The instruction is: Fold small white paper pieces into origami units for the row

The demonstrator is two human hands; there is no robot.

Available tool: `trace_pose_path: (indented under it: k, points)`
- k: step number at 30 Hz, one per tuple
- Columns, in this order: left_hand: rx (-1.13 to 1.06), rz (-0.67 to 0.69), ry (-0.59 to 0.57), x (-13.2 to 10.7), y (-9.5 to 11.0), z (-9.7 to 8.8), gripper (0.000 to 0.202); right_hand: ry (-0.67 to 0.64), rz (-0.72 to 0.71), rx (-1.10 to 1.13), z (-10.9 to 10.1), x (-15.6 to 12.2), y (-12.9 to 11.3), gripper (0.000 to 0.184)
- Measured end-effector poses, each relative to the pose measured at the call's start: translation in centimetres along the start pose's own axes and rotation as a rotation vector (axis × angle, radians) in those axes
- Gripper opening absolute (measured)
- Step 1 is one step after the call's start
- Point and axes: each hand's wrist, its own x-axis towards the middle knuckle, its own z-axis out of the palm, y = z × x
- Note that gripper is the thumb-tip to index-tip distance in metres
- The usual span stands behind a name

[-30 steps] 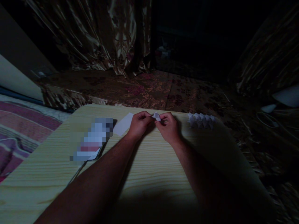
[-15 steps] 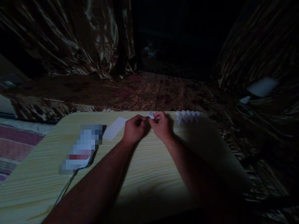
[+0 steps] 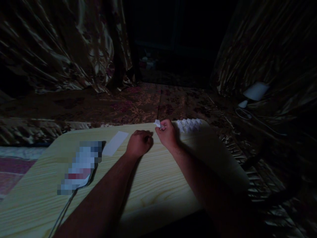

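A small folded white paper piece is pinched in my right hand near the far edge of the light wooden table. My left hand rests on the table just left of it, fingers curled into a loose fist with nothing visible in them. A row of several folded white paper pieces lies on the table right behind my right hand. A flat white paper strip lies left of my left hand.
A blurred-out flat object with a thin cable lies at the table's left. Shiny dark patterned fabric hangs behind and at the right. A white object with a cord sits on the floor at the right.
My left hand has let go of the folded paper and dropped to the table as a fist. My right hand keeps the piece and has shifted toward the row of folded pieces.
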Motion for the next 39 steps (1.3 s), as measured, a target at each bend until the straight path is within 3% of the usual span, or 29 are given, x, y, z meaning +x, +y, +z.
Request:
trace_pose_path:
  k: [7, 16, 24, 30, 39]
  points:
    - [0.069, 0.017, -0.027, 0.2, -0.2, 0.2, 0.03, -0.013, -0.006, -0.146, -3.7, 0.2, 2.2, 0.022]
    - [0.124, 0.038, -0.044, 0.3, -0.4, 0.4, 0.031, 0.018, 0.142, -0.332, -10.9, 0.8, 8.9, 0.026]
    - [0.169, 0.068, -0.062, 0.3, -0.5, 0.6, 0.03, 0.08, 0.201, -0.463, -16.1, 3.6, 13.9, 0.025]
    - [0.216, 0.04, -0.072, 0.5, -0.8, 0.8, 0.031, 0.031, 0.205, -0.518, -17.9, 5.9, 16.6, 0.021]
    - [0.258, 0.028, -0.086, 0.6, -0.9, 0.9, 0.032, -0.07, 0.207, -0.528, -17.8, 7.1, 17.9, 0.021]
